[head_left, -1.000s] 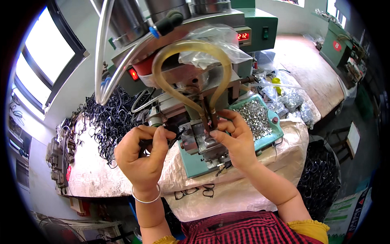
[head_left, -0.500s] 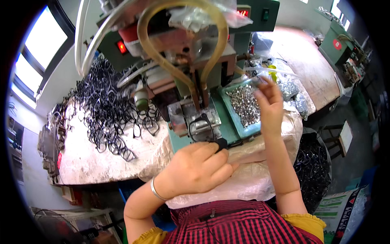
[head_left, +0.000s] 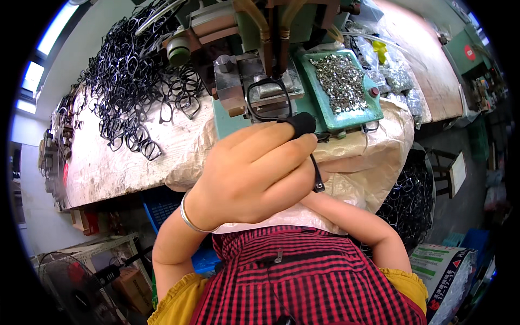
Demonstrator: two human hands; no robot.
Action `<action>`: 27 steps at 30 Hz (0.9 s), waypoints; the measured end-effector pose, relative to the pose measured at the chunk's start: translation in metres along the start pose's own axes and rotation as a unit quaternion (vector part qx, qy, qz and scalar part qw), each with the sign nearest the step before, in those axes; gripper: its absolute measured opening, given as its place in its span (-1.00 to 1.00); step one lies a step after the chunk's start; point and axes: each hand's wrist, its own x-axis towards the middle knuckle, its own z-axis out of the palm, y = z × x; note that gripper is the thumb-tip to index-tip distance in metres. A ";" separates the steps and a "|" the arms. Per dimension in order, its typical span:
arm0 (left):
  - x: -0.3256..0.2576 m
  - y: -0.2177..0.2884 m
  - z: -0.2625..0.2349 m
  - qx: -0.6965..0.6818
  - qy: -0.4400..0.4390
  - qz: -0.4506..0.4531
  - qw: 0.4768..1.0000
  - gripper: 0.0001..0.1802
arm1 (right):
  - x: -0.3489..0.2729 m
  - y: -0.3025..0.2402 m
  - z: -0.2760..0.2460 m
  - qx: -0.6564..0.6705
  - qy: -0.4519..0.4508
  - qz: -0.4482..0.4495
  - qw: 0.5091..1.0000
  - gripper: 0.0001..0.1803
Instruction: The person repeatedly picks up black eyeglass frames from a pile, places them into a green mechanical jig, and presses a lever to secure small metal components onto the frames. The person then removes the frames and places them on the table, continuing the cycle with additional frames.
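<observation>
Left hand (head_left: 254,173): fingers are curling narrowly around a black glasses frame (head_left: 318,183), left of the teal tray (head_left: 352,117); a black cover (head_left: 302,124) is wrapping one fingertip and a silver bangle (head_left: 188,218) is ringing the wrist.

Right hand: hiding behind the left, so its state cannot be told; only the right forearm (head_left: 355,219) is clearly showing, nearer the wearer than the tray.

Glasses frame: one rim is lying before the metal block (head_left: 229,85) left of the tray; one temple is hanging below the left hand.

Tray: holding small shiny parts (head_left: 341,84).

Tan tubes (head_left: 253,15): running into dark rods, up and left of the tray.

Heap of black frames (head_left: 122,76): spreading over the workbench (head_left: 100,170), far left of the tray.

Clear bags (head_left: 400,80): sitting just right of the tray, near a yellow item (head_left: 380,52).

Crinkled sheet (head_left: 392,146): extending from beneath the tray toward the wearer.

Stool (head_left: 458,173): standing well apart, right of the tray and lower.

Checked apron (head_left: 309,276): covering the wearer, below the tray.
</observation>
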 end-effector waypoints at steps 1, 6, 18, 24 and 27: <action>-0.012 0.000 -0.004 0.005 0.016 -0.022 1.000 -0.74 | 0.002 0.005 0.011 -0.016 -0.014 -0.004 1.000 -0.81; -0.098 -0.007 -0.030 -0.035 0.219 -0.256 0.941 -0.80 | 0.002 0.018 0.047 -0.020 -0.005 0.001 1.000 -0.81; -0.168 -0.135 -0.054 0.215 0.079 -0.552 0.802 -0.82 | 0.028 -0.071 -0.160 0.138 0.042 0.024 0.989 -0.89; -0.208 -0.201 -0.012 0.322 -0.071 -0.668 0.668 -0.70 | 0.063 -0.049 -0.212 0.142 0.253 0.113 0.950 -0.90; -0.208 -0.168 -0.036 0.301 -0.152 -0.681 0.650 -0.71 | 0.046 -0.034 -0.211 0.250 0.276 0.211 0.904 -0.86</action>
